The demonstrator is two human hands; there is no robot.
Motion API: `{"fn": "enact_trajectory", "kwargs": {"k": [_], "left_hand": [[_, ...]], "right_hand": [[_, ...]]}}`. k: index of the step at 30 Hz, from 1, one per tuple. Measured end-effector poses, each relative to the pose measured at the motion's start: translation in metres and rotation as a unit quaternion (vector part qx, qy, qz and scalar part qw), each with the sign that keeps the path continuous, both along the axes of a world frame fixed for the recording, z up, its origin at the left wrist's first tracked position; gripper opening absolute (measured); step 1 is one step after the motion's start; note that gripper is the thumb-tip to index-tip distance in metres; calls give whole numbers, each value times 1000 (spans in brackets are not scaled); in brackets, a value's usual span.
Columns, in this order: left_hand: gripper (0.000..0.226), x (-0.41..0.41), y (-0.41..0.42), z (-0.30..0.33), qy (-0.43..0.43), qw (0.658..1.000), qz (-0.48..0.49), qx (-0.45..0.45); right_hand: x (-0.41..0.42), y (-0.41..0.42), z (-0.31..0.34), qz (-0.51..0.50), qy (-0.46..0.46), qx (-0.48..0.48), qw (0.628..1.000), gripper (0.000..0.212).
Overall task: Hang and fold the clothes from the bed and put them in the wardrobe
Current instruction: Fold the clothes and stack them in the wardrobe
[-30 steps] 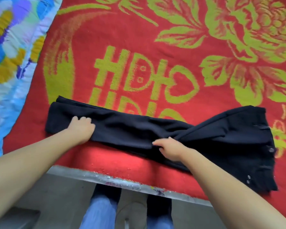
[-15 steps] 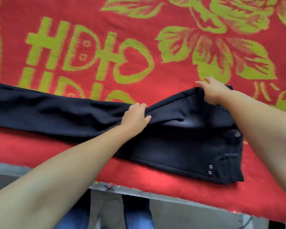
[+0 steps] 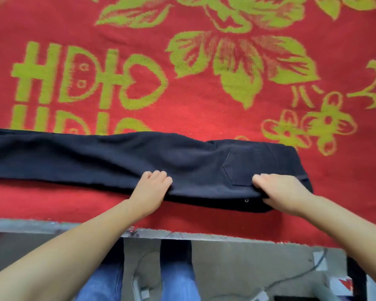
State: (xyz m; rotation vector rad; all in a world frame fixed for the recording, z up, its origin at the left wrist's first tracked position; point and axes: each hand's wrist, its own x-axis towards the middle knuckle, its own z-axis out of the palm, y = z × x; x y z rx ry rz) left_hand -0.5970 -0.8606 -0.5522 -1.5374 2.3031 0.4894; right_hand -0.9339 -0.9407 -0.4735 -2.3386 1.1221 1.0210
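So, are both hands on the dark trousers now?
Yes, the left hand and the right hand both rest on the near edge of the dark trousers.

The dark trousers [image 3: 139, 157] lie in a long band across the near part of the bed [image 3: 204, 118], blocking a low sweep there. Beyond them the red blanket [image 3: 193, 101] is flat and open, letting a hand pass freely. The left hand [image 3: 149, 192] and right hand [image 3: 282, 192] occupy the trousers' near edge; a narrow blanket strip runs between trousers and bed edge.
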Motion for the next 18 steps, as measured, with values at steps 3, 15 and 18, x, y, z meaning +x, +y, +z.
{"fn": "enact_trajectory", "kwargs": {"k": [3,15,18], "left_hand": [[45,1,15,-19,-40,999,4,31],[34,3,0,-16,-138,983,-50,106],[24,6,-5,-12,-114,982,-29,145]], "right_hand": [[-21,39,-40,-166,-13,128,978,50],[-61,7,-91,-742,-186,34,644,76],[-58,-3,-80,-730,-204,62,649,39]]}}
